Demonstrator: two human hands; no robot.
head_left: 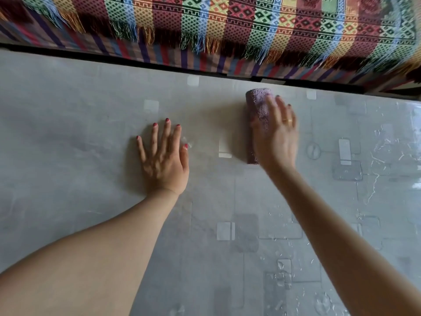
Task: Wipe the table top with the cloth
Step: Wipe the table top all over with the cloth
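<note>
While both of your bare forearms reach forward from the bottom corners of the view, they angle slightly toward each other over the grey surface (68, 137), which has a glossy top with faint square and line patterns showing across its right half. Your left hand (164, 158) lies palm down on that surface, fingers straight and spread, thumb held out to the right, nails painted red; it holds nothing. A small pale rectangle (225, 148) sits on the surface between your two hands.

Your right hand (276, 135) reaches a little farther than the left, wrist raised a touch and slightly blurred. It presses flat on the purple cloth (256, 108), fingers extended and close together rather than curled round it, with a gold ring (287, 120) on one finger. The cloth is folded into a long narrow pad lying lengthwise away from you, right of centre and toward the far edge of the surface; its left side and far end show beyond your fingers.

Beyond the far edge, a striped fabric hangs, and over it lies a multicoloured patterned blanket (227, 26) with a fringe.
</note>
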